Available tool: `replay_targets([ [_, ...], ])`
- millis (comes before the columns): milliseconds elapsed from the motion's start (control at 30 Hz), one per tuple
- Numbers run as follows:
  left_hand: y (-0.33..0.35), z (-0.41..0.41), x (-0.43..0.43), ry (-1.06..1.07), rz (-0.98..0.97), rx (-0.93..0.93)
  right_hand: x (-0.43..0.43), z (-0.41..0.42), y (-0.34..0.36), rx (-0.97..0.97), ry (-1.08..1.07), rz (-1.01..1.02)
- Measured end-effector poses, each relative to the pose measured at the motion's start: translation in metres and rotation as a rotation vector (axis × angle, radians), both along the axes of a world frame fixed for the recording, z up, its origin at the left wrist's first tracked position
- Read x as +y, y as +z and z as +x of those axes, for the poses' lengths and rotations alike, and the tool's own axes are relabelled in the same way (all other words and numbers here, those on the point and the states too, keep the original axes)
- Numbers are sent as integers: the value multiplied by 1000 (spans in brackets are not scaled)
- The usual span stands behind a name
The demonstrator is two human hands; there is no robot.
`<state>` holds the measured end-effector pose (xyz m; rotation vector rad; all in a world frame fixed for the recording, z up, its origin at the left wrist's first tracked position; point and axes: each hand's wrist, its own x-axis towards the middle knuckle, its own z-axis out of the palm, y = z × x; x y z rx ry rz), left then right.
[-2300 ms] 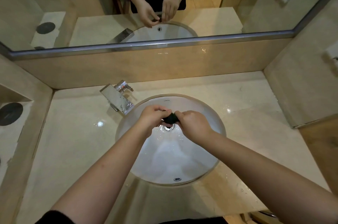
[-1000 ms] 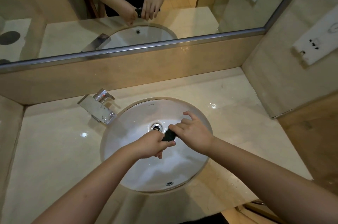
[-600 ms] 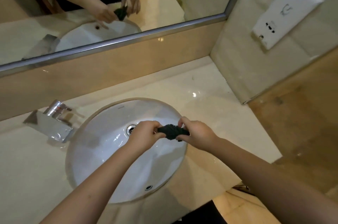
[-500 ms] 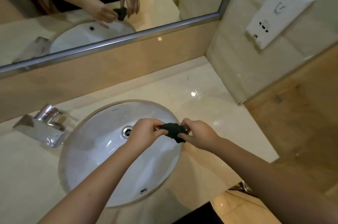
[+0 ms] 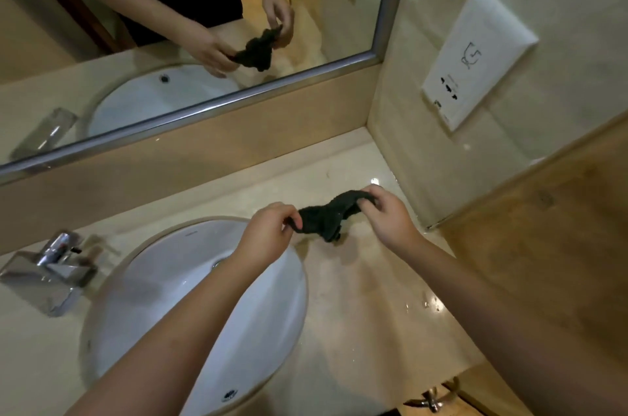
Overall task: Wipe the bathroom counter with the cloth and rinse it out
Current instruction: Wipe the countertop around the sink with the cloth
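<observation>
A small dark cloth [image 5: 326, 218] hangs stretched between both my hands, above the beige marble counter [image 5: 367, 296] just right of the white oval sink [image 5: 163, 306]. My left hand [image 5: 268, 232] pinches the cloth's left end over the sink's right rim. My right hand [image 5: 387, 215] pinches its right end, held a little higher, near the right wall. The cloth's middle sags and a corner dangles just above the counter.
A chrome faucet [image 5: 51, 272] stands left of the sink. The mirror [image 5: 170, 41] runs along the back wall and reflects my hands and the cloth. A white socket plate [image 5: 475, 58] is on the right wall. Water drops [image 5: 424, 303] lie near the counter's right edge.
Both hands have carried the cloth from above the sink bowl to the right, over the counter. The bunched cloth has been pulled out longer between them. The view has swung right.
</observation>
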<state>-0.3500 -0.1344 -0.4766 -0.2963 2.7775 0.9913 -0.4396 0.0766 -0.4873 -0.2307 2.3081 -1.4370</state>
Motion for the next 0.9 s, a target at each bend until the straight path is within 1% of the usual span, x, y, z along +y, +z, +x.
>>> replay_targets([
  [100,-1,-25,1,2,-18,-39,-5,-26,-2,36,-4,-9],
  [200,-1,-49,0,25,-25,1,-14,-50,-6,57,-8,32],
  [300,-1,-71,-4,102,-36,76,-23,-74,-6,103,-29,3],
  [367,1,-85,-9,174,-1,121,-29,-88,-3,199,-34,-14],
  [433,2,-98,-16,214,-1,152,-34,-103,-1,334,-36,-6],
  [533,-5,-112,-28,175,-141,246,-39,-125,-7,569,21,136],
  [600,-18,-114,-34,108,-228,267,-38,-133,-21,635,113,257],
  [633,-28,-114,-35,44,-262,232,-38,-133,-31,611,169,324],
  [700,-50,-109,-32,-108,-332,75,-38,-124,-52,500,263,461],
  [733,-61,-105,-28,-167,-369,6,-39,-116,-61,451,293,500],
  [767,-70,-100,-25,-189,-372,-14,-42,-108,-69,417,319,510],
  [800,-76,-96,-22,-173,-350,11,-47,-100,-74,395,351,506],
  [867,-85,-92,-20,-71,-290,113,-59,-85,-80,382,437,498],
  [900,-89,-92,-20,-29,-298,150,-67,-79,-81,381,479,497],
])
